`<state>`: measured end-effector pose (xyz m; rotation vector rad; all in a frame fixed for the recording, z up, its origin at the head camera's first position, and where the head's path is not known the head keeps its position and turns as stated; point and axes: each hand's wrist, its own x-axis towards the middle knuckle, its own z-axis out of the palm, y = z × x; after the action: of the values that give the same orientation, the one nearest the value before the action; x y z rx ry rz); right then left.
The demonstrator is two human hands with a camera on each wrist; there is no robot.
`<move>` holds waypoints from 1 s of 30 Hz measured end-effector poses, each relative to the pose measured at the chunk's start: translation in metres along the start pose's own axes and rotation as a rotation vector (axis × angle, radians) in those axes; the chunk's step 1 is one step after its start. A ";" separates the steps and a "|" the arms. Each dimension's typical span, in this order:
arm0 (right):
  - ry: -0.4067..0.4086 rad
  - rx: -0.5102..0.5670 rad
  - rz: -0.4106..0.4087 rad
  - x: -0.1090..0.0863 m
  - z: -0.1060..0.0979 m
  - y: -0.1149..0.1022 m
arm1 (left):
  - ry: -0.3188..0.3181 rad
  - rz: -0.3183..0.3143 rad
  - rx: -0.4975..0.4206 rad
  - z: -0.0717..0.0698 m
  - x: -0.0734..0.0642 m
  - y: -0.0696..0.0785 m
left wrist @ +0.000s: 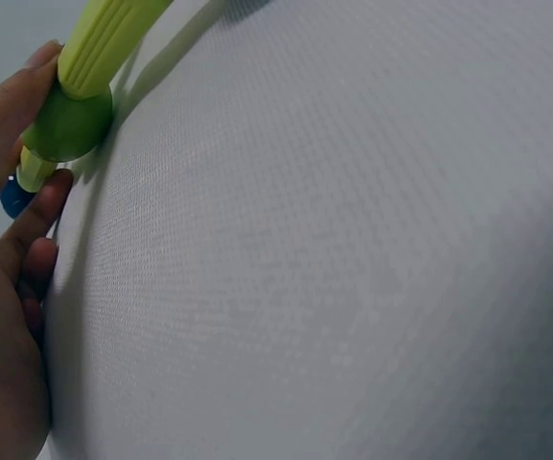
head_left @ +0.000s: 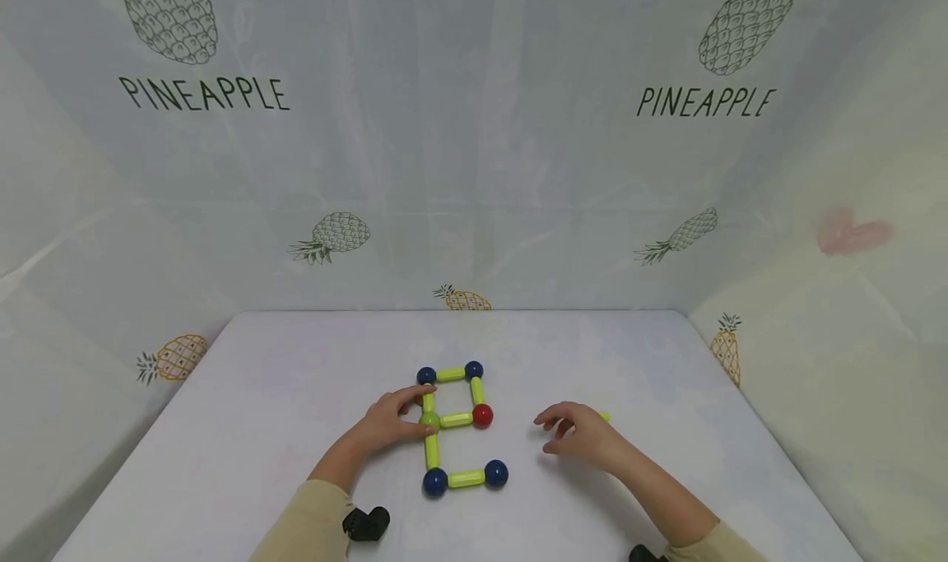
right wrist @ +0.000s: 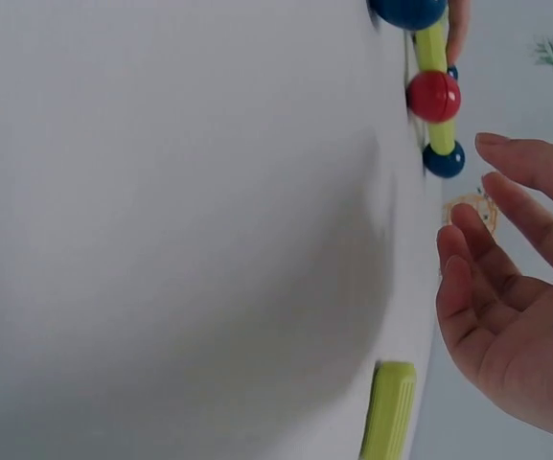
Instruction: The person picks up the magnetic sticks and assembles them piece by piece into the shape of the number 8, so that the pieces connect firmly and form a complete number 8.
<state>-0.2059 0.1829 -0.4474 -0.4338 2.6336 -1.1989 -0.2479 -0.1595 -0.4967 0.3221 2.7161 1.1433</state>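
A flat figure of yellow-green sticks and coloured balls lies on the white table. Its upper part is a closed square with a red ball (head_left: 483, 415) at one corner; below, a stick (head_left: 467, 479) joins two blue balls. My left hand (head_left: 392, 420) holds its left side, thumb by the green ball (head_left: 429, 420) and index finger at the stick above, near a blue ball (head_left: 426, 376). To the right, my right hand (head_left: 581, 434) hovers over the table with loosely bent fingers and nothing between them. A loose yellow-green stick (right wrist: 389, 412) lies near it, mostly hidden behind that hand in the head view.
The white table (head_left: 296, 356) ends at a hanging pale cloth (head_left: 474, 159) printed with pineapples, which also rises along both sides. A black device (head_left: 366, 524) sits at the left wrist, and another (head_left: 646, 554) shows at the right sleeve.
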 end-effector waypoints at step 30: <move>0.155 -0.016 0.128 -0.004 -0.047 0.045 | 0.004 0.019 -0.004 0.001 0.002 -0.003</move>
<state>-0.2252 0.2452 -0.4507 -0.1772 2.7545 -1.2170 -0.2497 -0.1603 -0.5001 0.3461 2.7193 1.1551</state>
